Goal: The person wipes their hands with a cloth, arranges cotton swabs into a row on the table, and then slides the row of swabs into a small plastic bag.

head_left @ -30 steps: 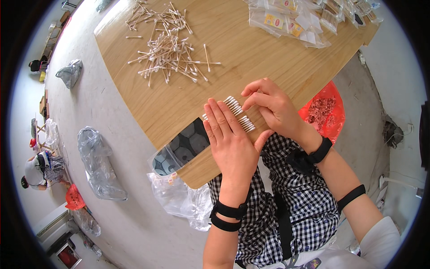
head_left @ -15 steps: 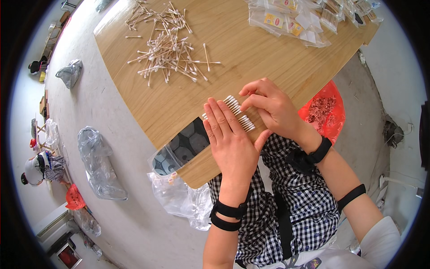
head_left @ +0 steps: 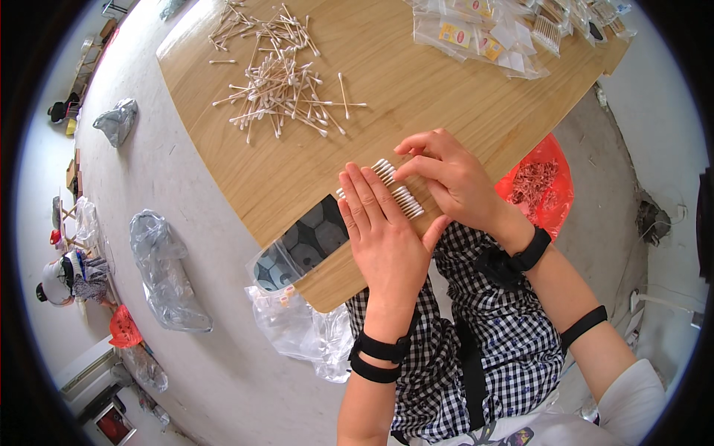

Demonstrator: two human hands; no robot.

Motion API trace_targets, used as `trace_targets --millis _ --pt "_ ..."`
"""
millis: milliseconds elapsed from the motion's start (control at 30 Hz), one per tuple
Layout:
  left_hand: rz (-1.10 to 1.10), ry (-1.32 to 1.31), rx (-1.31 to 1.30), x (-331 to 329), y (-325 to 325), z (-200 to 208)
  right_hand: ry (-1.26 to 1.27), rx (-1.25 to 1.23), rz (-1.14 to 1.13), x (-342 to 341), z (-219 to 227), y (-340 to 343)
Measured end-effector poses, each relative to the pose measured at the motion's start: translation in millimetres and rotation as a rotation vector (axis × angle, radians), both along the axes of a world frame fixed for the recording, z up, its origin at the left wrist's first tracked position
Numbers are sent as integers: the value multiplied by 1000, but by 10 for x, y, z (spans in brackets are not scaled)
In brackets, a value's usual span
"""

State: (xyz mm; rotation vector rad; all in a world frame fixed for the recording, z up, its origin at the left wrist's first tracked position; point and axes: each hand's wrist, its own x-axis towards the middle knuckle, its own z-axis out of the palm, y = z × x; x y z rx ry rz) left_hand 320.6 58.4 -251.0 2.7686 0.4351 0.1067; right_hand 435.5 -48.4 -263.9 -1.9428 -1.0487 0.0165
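Left hand (head_left: 383,241) and right hand (head_left: 465,186) over aligned cotton swabs (head_left: 408,202) near the rounded corner of a wooden table (head_left: 416,97), as I view them remotely through the head camera. I see the left hand palm down, its straight fingers close together and its thumb spread aside; it covers part of the swabs, whose white tips show in short lines beside the index finger. The right hand is bent, with its fingertips at the swabs; I cannot tell whether they pinch one. Left of the left hand, a clear bag with a dark hexagon pattern (head_left: 316,234) lies at the table edge. Farther up the table I note a loose heap of swabs (head_left: 279,93) and, at upper right, clear packets (head_left: 483,41). A red bag (head_left: 550,182) of reddish pieces sits beyond the table's right edge.
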Motion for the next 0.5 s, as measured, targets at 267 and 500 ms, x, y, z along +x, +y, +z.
trace_targets --millis 267,500 --pt "2 -1 1 5 -5 -3 -8 1 -7 11 -10 1" --pt "-3 -16 2 -1 3 -19 0 15 -5 10 -20 21"
